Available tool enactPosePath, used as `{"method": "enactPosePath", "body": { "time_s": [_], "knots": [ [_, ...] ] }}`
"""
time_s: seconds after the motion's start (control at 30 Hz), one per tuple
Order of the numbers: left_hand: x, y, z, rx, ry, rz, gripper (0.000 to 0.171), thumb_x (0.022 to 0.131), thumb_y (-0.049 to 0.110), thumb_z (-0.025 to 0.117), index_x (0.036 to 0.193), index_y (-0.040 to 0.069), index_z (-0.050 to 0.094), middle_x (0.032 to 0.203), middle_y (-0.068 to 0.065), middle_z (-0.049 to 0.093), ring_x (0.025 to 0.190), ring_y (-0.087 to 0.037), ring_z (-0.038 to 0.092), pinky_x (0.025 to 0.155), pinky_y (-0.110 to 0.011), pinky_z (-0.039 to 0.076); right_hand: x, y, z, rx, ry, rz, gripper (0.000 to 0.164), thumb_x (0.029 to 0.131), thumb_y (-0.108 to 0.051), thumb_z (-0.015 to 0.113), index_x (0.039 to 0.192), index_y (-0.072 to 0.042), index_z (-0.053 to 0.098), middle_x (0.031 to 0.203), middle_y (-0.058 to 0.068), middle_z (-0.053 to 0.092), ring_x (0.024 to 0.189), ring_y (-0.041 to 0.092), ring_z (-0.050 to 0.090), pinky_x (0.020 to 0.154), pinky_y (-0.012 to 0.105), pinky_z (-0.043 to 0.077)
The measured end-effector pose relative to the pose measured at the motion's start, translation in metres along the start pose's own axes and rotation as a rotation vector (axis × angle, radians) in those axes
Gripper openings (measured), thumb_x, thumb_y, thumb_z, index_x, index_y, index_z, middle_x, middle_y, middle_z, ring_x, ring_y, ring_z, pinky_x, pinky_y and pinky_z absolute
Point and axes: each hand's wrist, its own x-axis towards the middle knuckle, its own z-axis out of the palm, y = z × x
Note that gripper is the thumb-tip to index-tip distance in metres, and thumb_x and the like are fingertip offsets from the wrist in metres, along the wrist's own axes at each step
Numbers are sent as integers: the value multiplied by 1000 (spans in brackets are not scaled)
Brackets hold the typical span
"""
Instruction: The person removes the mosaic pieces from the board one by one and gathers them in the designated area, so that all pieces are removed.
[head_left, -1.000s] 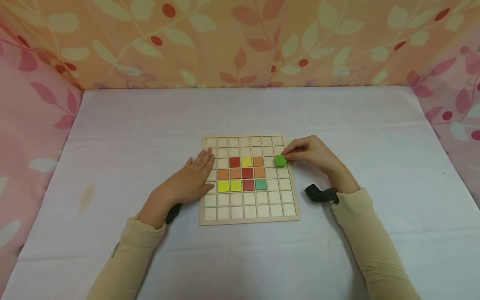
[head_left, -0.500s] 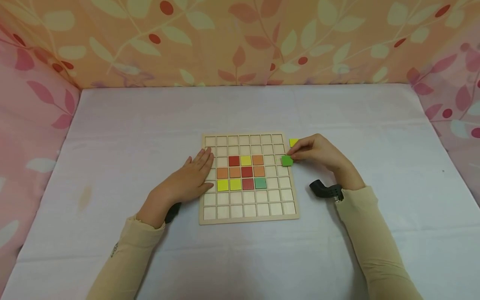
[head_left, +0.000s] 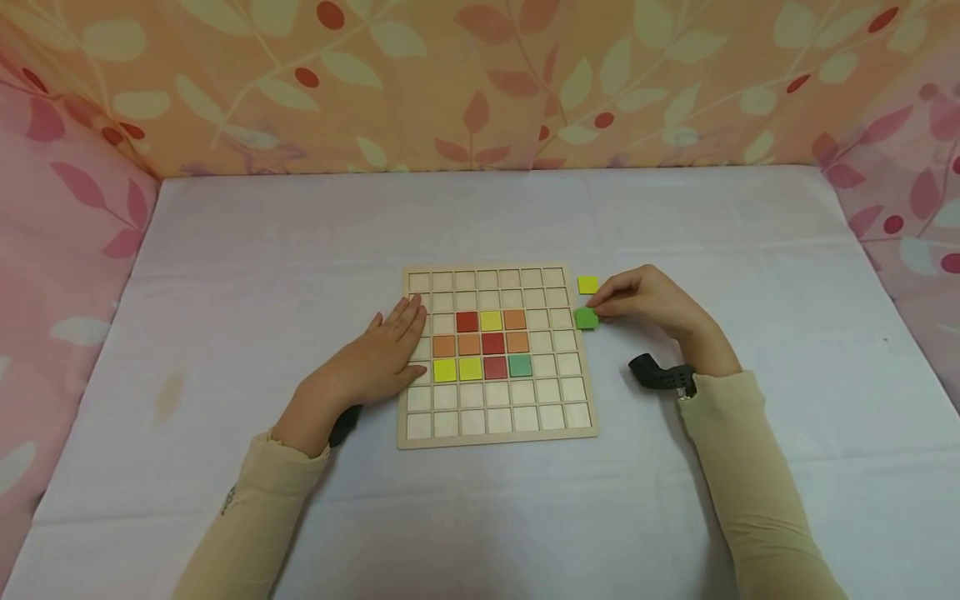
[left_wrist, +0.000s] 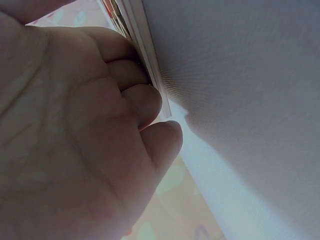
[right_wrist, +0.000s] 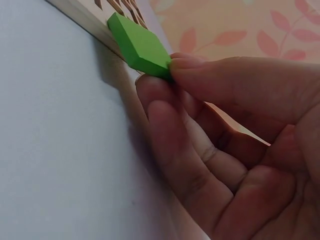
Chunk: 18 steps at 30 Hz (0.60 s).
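Observation:
Between the thumb and fingertips of my right hand (head_left: 656, 307) a bright green square tile (head_left: 587, 318) is pinched, just off the right edge of the wooden grid board (head_left: 498, 440). The right wrist view shows the same green tile (right_wrist: 142, 47) tilted, close by the board's side. My left hand (head_left: 375, 354) lies with its fingers extended over the board's left edge; its palm fills much of the left wrist view. Red, yellow, orange and green tiles sit in three rows of the grid, among them a teal-green tile (head_left: 520, 365) at the right end of the lowest row.
A loose yellow tile (head_left: 587, 285) lies on the white cloth beside the board's upper right edge. Black camera mounts (head_left: 660, 375) are strapped at the wrists. Patterned fabric (head_left: 480, 83) walls off the table at the back and sides.
My right hand has moved rightward with the green tile, from over the board's right column to beyond its edge. The yellow tile behind it has come into view. My left hand stays put.

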Motion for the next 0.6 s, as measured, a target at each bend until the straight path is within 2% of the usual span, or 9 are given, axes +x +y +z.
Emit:
{"method": "enactPosePath", "body": {
  "time_s": [0.27,0.6],
  "knots": [
    [-1,1,-1,-4,2,4,75,97,25,52,147,-9,8,155,-22,-5,143,-33,-5,111,-54,8,-3,0,-3,7,4,11,17,82,5,67,95,16,67,86,7,70,72,9,63,69,23,53],
    [-1,1,-1,-5,6,6,75,97,25,52,147,-9,8,155,-22,-5,143,-33,-5,111,-54,7,-2,-1,-2,-34,18,35,18,83,2,68,97,13,68,89,12,70,73,9,63,69,23,53]
  ]
}}
